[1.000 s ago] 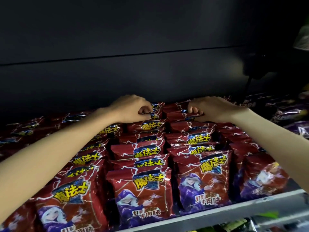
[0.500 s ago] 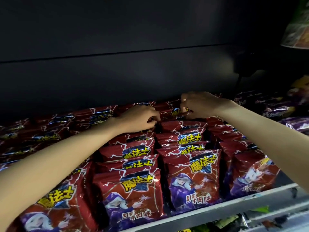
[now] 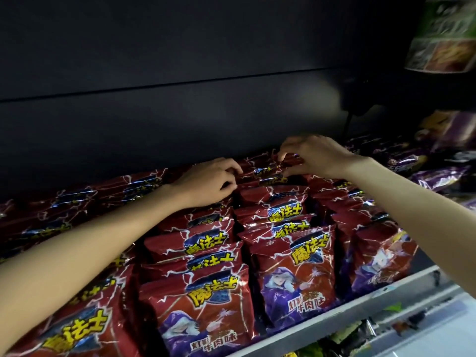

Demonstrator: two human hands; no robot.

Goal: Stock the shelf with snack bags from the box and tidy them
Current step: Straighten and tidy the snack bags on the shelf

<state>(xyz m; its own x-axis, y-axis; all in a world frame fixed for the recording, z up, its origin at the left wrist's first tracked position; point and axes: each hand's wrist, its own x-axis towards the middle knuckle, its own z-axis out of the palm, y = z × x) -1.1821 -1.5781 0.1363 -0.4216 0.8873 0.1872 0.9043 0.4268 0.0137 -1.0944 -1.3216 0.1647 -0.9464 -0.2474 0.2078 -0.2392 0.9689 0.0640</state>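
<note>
At back of shelf (image 3: 365, 304), both hands work the rearmost bags. Right hand (image 3: 315, 155) — thumb + forefinger pinching the top seam of a rear bag (image 3: 288, 161) in the middle-right row, other fingers curled above it. Left hand (image 3: 208, 181) rests knuckles-up on the next row over, fingers curled down onto the bag tops; whether it actually pinches one, cannot tell, fingertips are hidden.

Snack bags (image 3: 206, 313): red glossy film w/ white lightning lines, yellow lettering, purple figure on lower half. They stand in several rows front to back, overlapping like shingles, front ones leaning against the pale shelf lip. Box not in view.

Handling (judgement): air-puffed pillow packs, so light, soft, crushable contents. Film looks slick — a flat palm would likely slide; the crimped top seam is the stiffest bit and best place to pinch. Squeezing the belly risks crushing the snack. Nudging one bag prob. shifts its neighbours, since they touch.

Surrounds: dark matte back panel (image 3: 180, 119), smooth, w/ one horizontal seam. Purple bags (image 3: 438, 176) of similar film sit further right, blurred. Green-topped pack (image 3: 443, 37) above right, blurred.
</note>
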